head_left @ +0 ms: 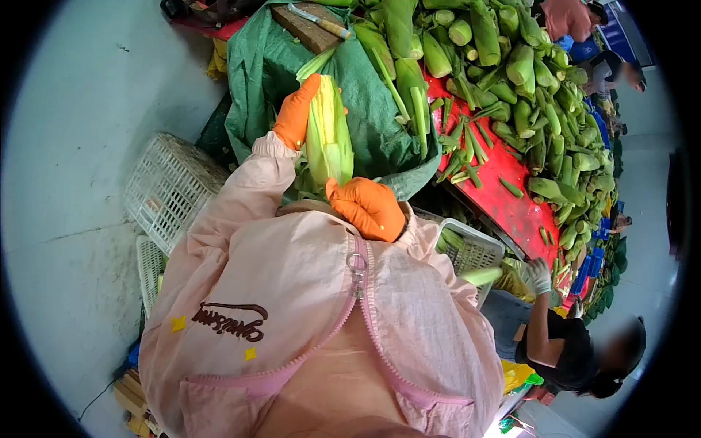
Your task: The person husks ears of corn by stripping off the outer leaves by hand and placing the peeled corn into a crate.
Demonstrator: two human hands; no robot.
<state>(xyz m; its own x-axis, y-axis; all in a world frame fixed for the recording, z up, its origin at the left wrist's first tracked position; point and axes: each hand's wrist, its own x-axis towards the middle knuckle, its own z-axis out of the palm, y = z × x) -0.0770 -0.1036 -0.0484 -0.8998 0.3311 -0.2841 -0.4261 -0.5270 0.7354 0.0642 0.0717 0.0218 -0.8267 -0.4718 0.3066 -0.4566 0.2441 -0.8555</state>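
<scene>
A partly husked ear of corn is held in front of the chest, its yellow kernels showing between green husk leaves. My left hand, in an orange glove, is wrapped round its upper part. Lower down, my right hand, also gloved in orange, is closed on the husk at the ear's lower end. Green cloth spreads beneath and beyond the corn. A wooden board with a knife on it lies at the cloth's far side.
Unhusked corn is heaped on a red table with loose husk pieces. White crates stand at left and right. A co-worker in black is at the lower right; other people are farther back.
</scene>
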